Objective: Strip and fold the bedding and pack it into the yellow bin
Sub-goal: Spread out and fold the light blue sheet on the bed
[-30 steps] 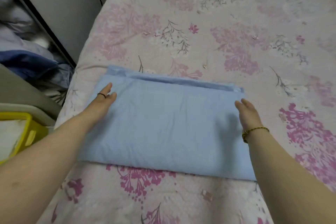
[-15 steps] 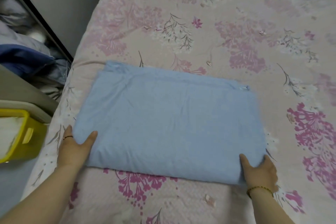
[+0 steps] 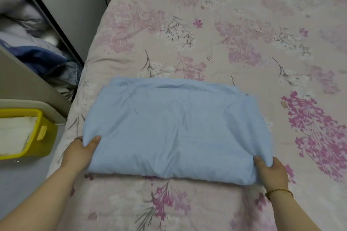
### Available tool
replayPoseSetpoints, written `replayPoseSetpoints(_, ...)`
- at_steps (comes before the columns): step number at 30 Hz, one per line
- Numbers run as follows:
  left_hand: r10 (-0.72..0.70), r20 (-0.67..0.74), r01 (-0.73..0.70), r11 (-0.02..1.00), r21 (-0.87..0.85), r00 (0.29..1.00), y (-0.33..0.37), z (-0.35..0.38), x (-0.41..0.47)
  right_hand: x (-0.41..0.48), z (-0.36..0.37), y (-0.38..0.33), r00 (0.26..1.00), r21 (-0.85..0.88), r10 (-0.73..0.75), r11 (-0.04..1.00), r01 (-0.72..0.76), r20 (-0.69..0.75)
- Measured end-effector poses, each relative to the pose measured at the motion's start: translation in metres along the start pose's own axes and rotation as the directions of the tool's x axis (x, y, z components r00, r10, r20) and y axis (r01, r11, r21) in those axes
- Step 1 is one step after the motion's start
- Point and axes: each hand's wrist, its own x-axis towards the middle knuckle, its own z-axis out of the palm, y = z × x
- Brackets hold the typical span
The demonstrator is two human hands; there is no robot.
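A folded light-blue sheet (image 3: 174,127) lies as a thick rectangle on the floral bed cover (image 3: 234,30). My left hand (image 3: 80,153) grips its near left corner, thumb on top and fingers tucked under the edge. My right hand (image 3: 270,171) grips the near right corner the same way, with the cloth bunched over it. The near edge of the sheet looks slightly raised off the bed. The yellow bin (image 3: 42,133) stands beside the bed at the left, with white folded cloth (image 3: 15,133) inside it.
A grey wardrobe (image 3: 71,5) stands along the bed's left side, its open part holding piled blue and white bedding (image 3: 33,50). A beige panel (image 3: 28,88) sits between that pile and the bin. Grey floor shows at lower left.
Both hands slid from the sheet's far corners down to its near corners and took hold of them. The near edge now bunches and lifts a little.
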Motion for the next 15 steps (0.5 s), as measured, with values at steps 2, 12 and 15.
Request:
replayPoseSetpoints(2,-0.036,0.017,0.036,0.999,-0.006,0.999,-0.023,-0.006,-0.022,-0.019,-0.010,0.020,1.000,-0.026,0.016,1.000,-0.016,0.014)
replayPoseSetpoints(12,-0.118,-0.062,0.126,0.982,0.142,0.991,-0.066,-0.014,-0.037,-0.049,-0.013,0.056,0.981,-0.411,0.042,0.904,-0.119,-0.190)
replayPoseSetpoints(15,0.208,-0.136,-0.151,0.927,0.343,0.969,-0.029,-0.001,-0.008,-0.020,0.004,0.023,0.984,-0.546,-0.163,0.832,0.100,-0.067)
